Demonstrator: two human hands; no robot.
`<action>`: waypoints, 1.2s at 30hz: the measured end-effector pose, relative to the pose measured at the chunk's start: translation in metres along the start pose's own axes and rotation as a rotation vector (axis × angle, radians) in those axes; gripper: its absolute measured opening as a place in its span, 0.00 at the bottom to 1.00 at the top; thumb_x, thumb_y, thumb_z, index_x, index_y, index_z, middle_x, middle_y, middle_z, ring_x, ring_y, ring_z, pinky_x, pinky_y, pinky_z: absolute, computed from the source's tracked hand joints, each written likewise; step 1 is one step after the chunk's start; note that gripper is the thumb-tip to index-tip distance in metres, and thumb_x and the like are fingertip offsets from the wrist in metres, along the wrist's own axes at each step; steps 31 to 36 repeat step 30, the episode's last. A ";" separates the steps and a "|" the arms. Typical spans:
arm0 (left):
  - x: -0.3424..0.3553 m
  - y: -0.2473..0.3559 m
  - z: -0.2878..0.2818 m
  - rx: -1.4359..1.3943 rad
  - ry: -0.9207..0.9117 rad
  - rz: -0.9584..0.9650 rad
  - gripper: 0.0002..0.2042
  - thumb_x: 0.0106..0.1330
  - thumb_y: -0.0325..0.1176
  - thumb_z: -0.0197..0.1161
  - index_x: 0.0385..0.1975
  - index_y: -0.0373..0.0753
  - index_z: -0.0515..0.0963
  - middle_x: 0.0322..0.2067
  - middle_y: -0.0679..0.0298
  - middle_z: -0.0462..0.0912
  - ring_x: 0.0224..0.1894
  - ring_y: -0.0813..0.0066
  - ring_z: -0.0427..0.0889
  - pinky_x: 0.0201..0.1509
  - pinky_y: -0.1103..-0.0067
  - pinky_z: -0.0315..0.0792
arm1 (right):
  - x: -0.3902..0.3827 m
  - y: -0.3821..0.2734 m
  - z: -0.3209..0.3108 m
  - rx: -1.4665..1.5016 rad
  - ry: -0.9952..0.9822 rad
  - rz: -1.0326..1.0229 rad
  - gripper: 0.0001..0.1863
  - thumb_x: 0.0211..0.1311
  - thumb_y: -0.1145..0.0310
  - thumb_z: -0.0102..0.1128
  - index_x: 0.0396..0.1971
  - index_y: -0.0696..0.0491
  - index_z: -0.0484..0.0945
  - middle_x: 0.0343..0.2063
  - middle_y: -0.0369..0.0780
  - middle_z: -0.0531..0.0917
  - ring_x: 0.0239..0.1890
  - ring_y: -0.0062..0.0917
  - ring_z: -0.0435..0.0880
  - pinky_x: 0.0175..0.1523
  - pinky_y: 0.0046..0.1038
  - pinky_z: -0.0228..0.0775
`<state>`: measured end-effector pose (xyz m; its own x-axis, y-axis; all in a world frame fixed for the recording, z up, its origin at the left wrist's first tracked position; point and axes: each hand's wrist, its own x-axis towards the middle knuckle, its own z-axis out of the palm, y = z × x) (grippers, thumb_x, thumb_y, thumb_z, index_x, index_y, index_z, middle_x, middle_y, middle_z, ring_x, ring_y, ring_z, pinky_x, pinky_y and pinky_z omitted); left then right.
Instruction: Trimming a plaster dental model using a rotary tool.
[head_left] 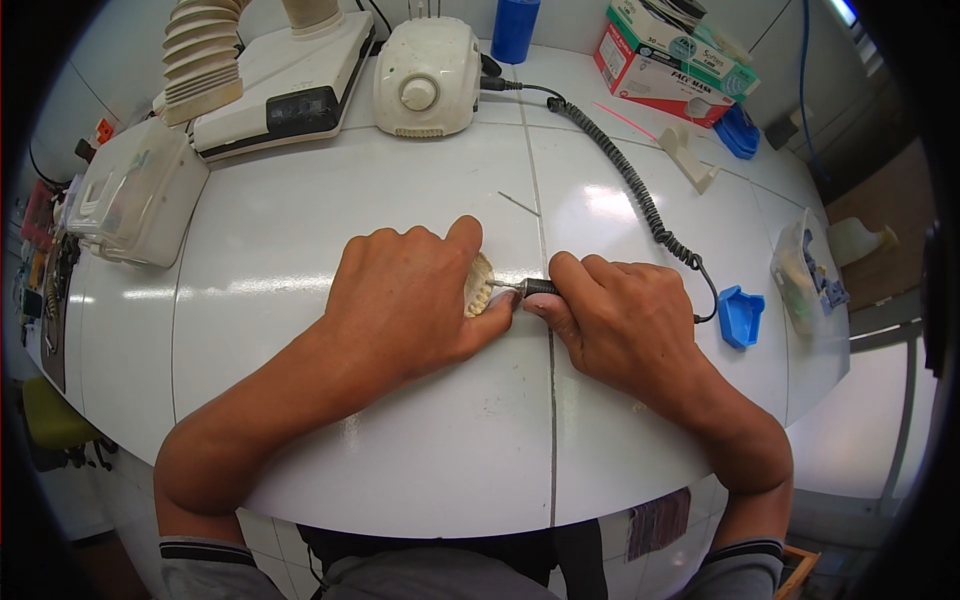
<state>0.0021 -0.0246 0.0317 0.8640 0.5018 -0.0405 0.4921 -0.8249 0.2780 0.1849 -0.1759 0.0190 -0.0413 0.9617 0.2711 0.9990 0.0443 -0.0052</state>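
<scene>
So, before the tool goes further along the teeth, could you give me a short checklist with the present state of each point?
1. Dental cast gripped by the left hand: ok, fingers wrap it, thumb beneath.
2. Rotary handpiece held in the right hand: ok, gripped near the front end.
3. Tool tip at the teeth: ok, it points at the cast edge; contact cannot tell.
4. Coiled cable free of snags: ok, it lies loose on the white table.
5. Both hands braced on the table: ok.
6. Control unit switched on: cannot tell.
</scene>
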 end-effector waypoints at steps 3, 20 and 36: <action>0.000 0.000 0.000 -0.012 -0.005 -0.012 0.24 0.64 0.54 0.72 0.36 0.35 0.78 0.18 0.52 0.83 0.21 0.49 0.85 0.30 0.58 0.77 | 0.000 0.000 0.000 0.009 -0.001 0.005 0.22 0.79 0.47 0.64 0.31 0.49 0.78 0.17 0.36 0.80 0.18 0.31 0.84 0.25 0.35 0.72; 0.000 -0.002 0.000 -0.047 -0.024 -0.018 0.24 0.64 0.55 0.72 0.35 0.35 0.77 0.19 0.52 0.83 0.21 0.49 0.85 0.30 0.57 0.77 | 0.000 -0.002 0.000 -0.001 -0.006 0.008 0.22 0.79 0.47 0.63 0.30 0.49 0.76 0.17 0.36 0.79 0.18 0.31 0.83 0.25 0.34 0.72; 0.000 -0.001 0.002 -0.031 -0.022 -0.013 0.24 0.65 0.54 0.71 0.35 0.35 0.78 0.19 0.52 0.83 0.22 0.49 0.86 0.31 0.57 0.78 | 0.000 -0.002 0.002 -0.009 0.019 -0.011 0.22 0.78 0.46 0.65 0.31 0.49 0.77 0.17 0.36 0.79 0.17 0.30 0.82 0.25 0.34 0.71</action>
